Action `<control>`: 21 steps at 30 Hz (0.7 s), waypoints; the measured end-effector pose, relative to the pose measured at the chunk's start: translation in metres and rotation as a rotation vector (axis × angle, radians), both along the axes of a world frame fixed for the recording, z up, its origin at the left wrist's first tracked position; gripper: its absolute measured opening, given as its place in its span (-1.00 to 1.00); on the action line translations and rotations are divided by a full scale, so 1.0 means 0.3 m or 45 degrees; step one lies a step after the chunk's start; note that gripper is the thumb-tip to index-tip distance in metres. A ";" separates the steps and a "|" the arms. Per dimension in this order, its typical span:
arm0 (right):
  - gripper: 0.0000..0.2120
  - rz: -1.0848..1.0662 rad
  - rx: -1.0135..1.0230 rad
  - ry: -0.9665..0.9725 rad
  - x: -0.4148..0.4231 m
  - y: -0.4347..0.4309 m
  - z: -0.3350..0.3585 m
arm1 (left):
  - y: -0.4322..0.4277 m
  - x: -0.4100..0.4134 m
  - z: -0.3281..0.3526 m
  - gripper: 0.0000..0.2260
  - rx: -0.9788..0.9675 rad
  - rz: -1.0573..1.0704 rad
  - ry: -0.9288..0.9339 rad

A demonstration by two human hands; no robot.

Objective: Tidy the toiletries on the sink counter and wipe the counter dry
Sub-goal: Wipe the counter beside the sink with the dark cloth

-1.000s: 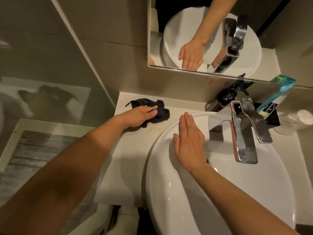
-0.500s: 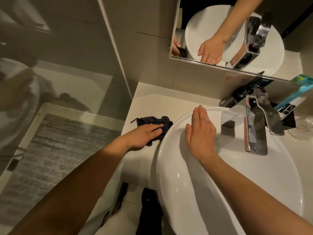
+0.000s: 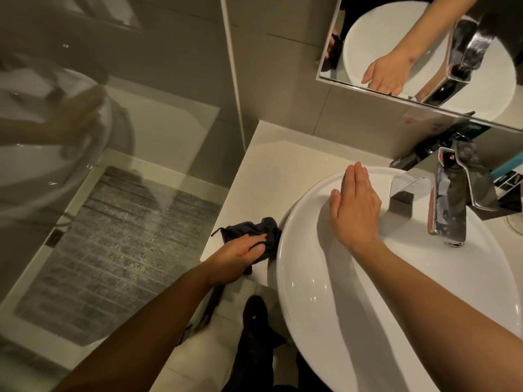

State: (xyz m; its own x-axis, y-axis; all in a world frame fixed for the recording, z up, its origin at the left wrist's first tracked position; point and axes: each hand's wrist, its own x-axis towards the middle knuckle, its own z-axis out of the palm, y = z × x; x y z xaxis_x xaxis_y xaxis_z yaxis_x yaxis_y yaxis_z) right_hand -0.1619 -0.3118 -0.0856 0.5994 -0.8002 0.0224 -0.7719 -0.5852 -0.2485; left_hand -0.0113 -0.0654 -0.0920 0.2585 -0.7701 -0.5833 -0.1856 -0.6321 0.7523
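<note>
A dark cloth (image 3: 256,228) lies crumpled on the pale counter (image 3: 271,171), near its front edge and against the white basin (image 3: 396,306). My left hand (image 3: 240,251) presses down flat on the cloth, fingers over it. My right hand (image 3: 353,210) rests palm down, fingers together, on the basin's back rim left of the chrome tap (image 3: 450,199). Behind the tap I see a dark pump bottle (image 3: 433,148) and a teal box (image 3: 506,174), both partly hidden.
A mirror (image 3: 424,52) hangs on the tiled wall above the counter. A glass shower screen (image 3: 113,137) stands to the left, with a grey mat (image 3: 119,250) behind it. The floor below the counter's front edge holds a dark shape (image 3: 254,335).
My left hand has dragged the cloth from the counter's back toward its front edge. My right hand has stayed on the basin rim. The view has swung left.
</note>
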 end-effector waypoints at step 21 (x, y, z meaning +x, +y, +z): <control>-0.44 0.013 -0.042 -0.004 -0.001 -0.003 -0.009 | 0.136 -0.351 -0.147 -0.68 -0.229 0.391 -0.767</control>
